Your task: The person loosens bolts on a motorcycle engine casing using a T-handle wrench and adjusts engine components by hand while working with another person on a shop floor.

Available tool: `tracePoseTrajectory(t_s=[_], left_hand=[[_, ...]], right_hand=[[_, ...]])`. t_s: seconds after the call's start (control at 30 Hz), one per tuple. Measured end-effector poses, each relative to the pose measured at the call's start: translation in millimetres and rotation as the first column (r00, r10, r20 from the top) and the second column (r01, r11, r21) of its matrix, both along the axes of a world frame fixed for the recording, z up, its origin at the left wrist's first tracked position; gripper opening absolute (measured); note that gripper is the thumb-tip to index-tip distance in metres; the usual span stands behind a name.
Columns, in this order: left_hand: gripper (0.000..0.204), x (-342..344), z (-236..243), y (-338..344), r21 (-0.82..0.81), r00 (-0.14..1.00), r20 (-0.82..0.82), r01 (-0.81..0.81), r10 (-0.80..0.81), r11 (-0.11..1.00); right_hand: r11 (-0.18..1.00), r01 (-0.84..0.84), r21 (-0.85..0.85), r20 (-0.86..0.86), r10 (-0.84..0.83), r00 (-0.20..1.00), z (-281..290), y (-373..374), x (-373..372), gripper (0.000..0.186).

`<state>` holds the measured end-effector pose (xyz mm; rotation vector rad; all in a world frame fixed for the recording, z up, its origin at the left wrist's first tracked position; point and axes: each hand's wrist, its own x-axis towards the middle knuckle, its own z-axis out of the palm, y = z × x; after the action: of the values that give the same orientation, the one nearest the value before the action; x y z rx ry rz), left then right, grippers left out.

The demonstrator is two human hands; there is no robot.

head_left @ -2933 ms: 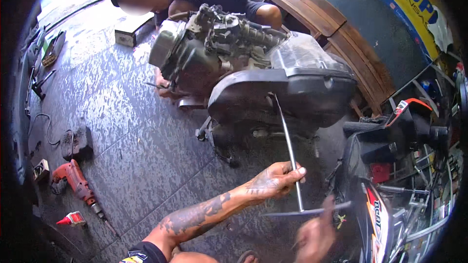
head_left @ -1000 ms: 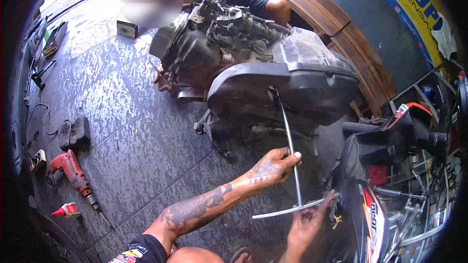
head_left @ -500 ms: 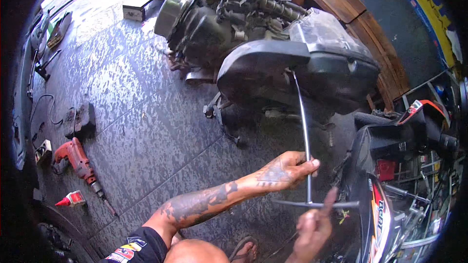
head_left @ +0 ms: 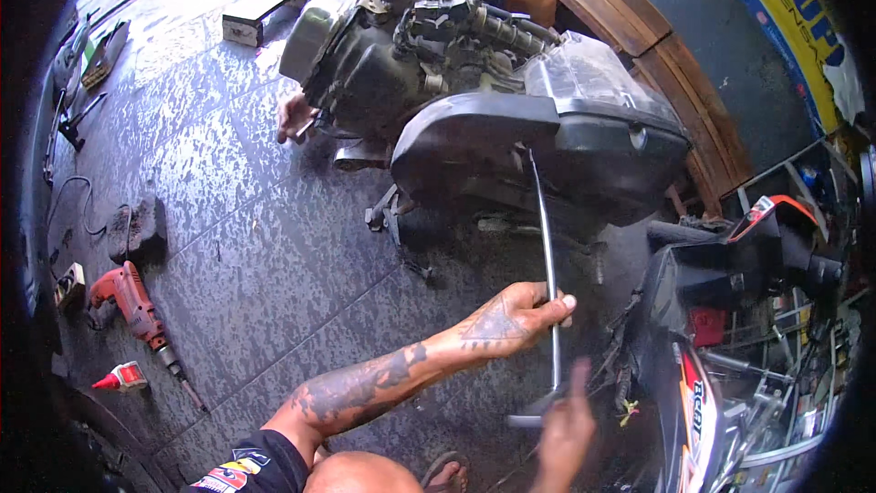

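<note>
My left hand (head_left: 518, 318) is closed around the shaft of a long silver T-handle wrench (head_left: 546, 237). The wrench's far tip meets the lower edge of the black side cover (head_left: 484, 132) on a scooter engine (head_left: 374, 55). My right hand (head_left: 564, 429), smeared by motion, is at the wrench's crossbar with a finger stretched out; whether it touches the bar is unclear. The bar's right part is blurred and partly behind that hand.
A co-worker crouches behind the engine, one hand (head_left: 294, 117) low beside it. Left on the floor lie a red drill (head_left: 137, 301), a small red-and-white bottle (head_left: 123, 376) and a dark block (head_left: 137, 228). Black scooter body panels (head_left: 680, 310) and a metal rack (head_left: 776, 420) stand right.
The wrench's crossbar has turned, and my right hand has shifted with a finger now upright. My left hand keeps its hold. A co-worker's hand has appeared beside the engine. The view has shifted slightly.
</note>
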<state>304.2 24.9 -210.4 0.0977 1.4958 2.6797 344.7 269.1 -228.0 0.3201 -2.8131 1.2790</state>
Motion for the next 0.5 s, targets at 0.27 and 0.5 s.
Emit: tracePoseTrajectory(t_s=[0.27, 0.5], left_hand=[[0.040, -4, -7, -5, 0.000, 0.994, -0.051, -0.101, 0.100, 0.995], [0.041, 0, -16, -8, -0.072, 0.988, 0.021, -0.151, 0.152, 0.986]], right_hand=[[0.961, -0.118, 0.250, -0.135, 0.155, 0.979, 64, -65, 36, 0.016], [0.712, 0.257, 0.653, -0.529, 0.185, 0.828, 86, -102, 34, 0.073]])
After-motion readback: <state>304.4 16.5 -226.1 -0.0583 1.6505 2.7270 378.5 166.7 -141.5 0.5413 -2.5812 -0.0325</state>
